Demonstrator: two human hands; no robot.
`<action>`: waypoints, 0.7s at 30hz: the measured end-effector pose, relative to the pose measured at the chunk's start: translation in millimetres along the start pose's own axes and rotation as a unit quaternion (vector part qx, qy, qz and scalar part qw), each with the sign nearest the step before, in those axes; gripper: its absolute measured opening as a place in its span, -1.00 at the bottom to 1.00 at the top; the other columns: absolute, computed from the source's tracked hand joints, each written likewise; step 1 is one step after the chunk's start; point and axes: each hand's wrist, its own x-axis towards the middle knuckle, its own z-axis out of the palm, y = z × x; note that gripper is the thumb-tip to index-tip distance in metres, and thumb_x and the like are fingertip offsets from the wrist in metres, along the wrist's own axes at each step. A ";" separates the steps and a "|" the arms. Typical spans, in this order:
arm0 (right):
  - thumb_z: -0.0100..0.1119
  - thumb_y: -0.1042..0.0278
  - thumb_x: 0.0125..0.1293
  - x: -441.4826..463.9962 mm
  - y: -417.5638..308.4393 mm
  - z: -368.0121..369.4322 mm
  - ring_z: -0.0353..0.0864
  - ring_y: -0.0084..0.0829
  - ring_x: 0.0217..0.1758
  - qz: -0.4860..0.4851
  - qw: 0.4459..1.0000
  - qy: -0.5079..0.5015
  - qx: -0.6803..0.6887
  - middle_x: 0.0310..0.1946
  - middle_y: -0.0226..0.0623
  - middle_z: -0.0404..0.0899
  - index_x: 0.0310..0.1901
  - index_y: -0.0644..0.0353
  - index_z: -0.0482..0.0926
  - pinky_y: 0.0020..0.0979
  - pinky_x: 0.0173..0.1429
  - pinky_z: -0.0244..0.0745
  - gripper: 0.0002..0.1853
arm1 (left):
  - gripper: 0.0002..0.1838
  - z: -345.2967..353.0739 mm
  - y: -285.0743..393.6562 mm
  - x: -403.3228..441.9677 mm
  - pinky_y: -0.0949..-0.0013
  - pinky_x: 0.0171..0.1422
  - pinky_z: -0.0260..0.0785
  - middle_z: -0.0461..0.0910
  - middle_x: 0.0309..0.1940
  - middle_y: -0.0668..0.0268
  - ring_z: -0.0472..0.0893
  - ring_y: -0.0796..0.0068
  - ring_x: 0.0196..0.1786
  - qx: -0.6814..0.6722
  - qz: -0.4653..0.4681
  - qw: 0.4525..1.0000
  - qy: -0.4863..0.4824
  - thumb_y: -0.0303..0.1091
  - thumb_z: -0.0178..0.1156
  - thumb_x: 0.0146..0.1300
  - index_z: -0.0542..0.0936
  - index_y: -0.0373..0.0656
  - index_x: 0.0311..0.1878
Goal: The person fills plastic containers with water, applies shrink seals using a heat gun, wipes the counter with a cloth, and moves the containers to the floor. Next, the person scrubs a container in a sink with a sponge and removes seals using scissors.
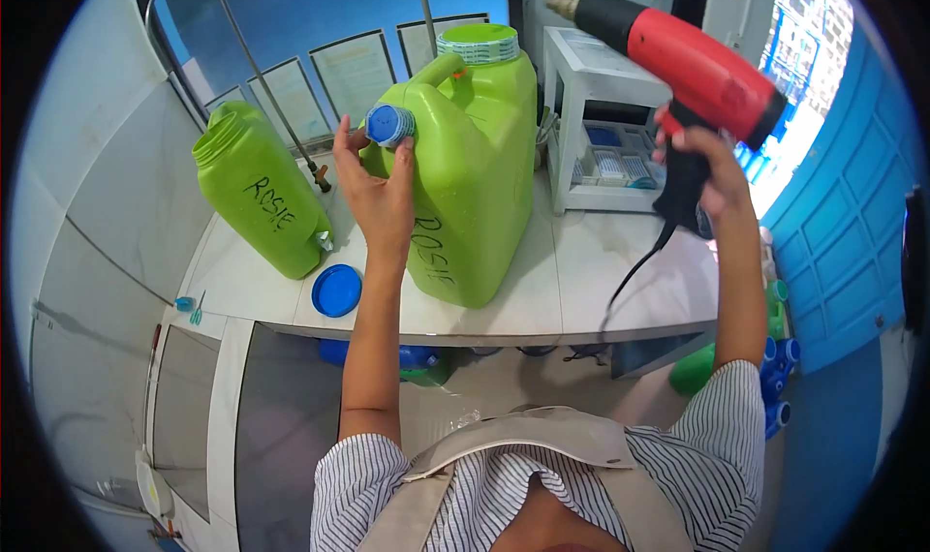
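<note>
My left hand (381,189) has its thumb and fingers around a small blue cap (389,126) on the side spout of a large green jug (475,174). A patterned band wraps that cap, and a similar band circles the green lid (479,44) on top. In my right hand (712,165) is a red and black heat gun (697,68), raised to the right of the jug, its nozzle pointing up and left. The gun's black cord hangs over the counter.
At the left, an uncapped green jug (257,189) stands near a curved metal faucet (228,29). A loose blue lid (336,291) lies on the tiled counter (523,315). Behind the gun is a white shelf (572,203). Blue and green containers (775,368) sit below at the right.
</note>
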 end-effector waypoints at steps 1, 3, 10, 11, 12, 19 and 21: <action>0.17 0.43 -0.10 -23.0 1.4 11.2 0.53 -0.46 -0.39 -0.006 1.000 -0.025 -0.014 -0.28 -0.26 0.49 -0.09 0.32 0.43 -0.43 -0.25 0.52 -0.56 | -0.27 0.3 -0.5 -2.2 0.31 0.17 0.18 0.43 -0.07 0.17 0.42 0.38 0.01 0.014 0.002 1.000 0.009 -0.34 0.32 0.09 0.20 -0.30 0.28; 0.18 0.39 -0.13 -65.9 5.3 33.1 0.52 -0.44 -0.41 0.005 0.999 -0.043 -0.028 -0.32 -0.23 0.46 -0.10 0.33 0.42 -0.44 -0.30 0.51 -0.54 | -0.25 -1.4 -1.4 -3.7 0.22 0.23 0.07 0.44 -0.05 0.16 0.38 0.31 0.07 0.012 -0.006 1.000 0.003 -0.31 0.32 0.08 0.18 -0.29 0.29; 0.17 0.42 -0.09 -140.2 -12.7 119.1 0.50 -0.46 -0.44 0.082 0.994 0.034 -0.061 -0.34 -0.20 0.47 -0.05 0.38 0.42 -0.44 -0.38 0.47 -0.52 | -0.19 -5.7 -6.2 -7.3 0.10 0.36 -0.26 0.43 0.07 0.16 0.24 0.24 0.22 -0.082 -0.028 0.996 -0.015 -0.31 0.25 0.09 0.05 -0.29 0.34; 0.17 0.43 -0.08 -142.6 -12.6 123.5 0.51 -0.47 -0.43 0.090 0.993 0.036 -0.061 -0.34 -0.21 0.48 -0.07 0.36 0.43 -0.44 -0.37 0.49 -0.55 | -0.19 -7.0 -4.6 -8.8 0.10 0.36 -0.26 0.43 0.07 0.16 0.24 0.24 0.22 -0.088 -0.029 0.996 -0.016 -0.31 0.25 0.09 0.05 -0.29 0.34; 0.17 0.43 -0.08 -144.3 -10.7 127.0 0.51 -0.47 -0.43 0.088 0.993 0.040 -0.066 -0.34 -0.21 0.48 -0.07 0.36 0.43 -0.44 -0.37 0.49 -0.55 | -0.22 -9.3 -2.9 -10.0 0.17 0.37 -0.17 0.43 0.07 0.09 0.28 0.25 0.22 -0.095 -0.037 0.995 -0.021 -0.39 0.20 0.10 0.03 -0.30 0.34; 0.19 0.43 -0.07 -143.8 -9.0 156.6 0.52 -0.49 -0.44 0.111 0.990 0.066 -0.053 -0.34 -0.22 0.48 -0.13 0.33 0.45 -0.46 -0.38 0.50 -0.61 | -0.24 -13.2 -2.6 -17.6 0.07 0.42 -0.42 0.40 0.18 0.12 0.13 0.27 0.35 -0.141 -0.070 0.987 -0.041 -0.52 0.04 0.09 -0.05 -0.22 0.36; 0.20 0.43 -0.07 -143.0 -11.8 162.4 0.52 -0.49 -0.44 0.107 0.990 0.069 -0.059 -0.34 -0.22 0.48 -0.13 0.33 0.45 -0.46 -0.39 0.50 -0.60 | -0.24 -13.2 -1.9 -18.5 0.06 0.42 -0.45 0.41 0.18 0.14 0.12 0.27 0.36 -0.152 -0.075 0.985 -0.038 -0.51 0.03 0.08 -0.04 -0.21 0.36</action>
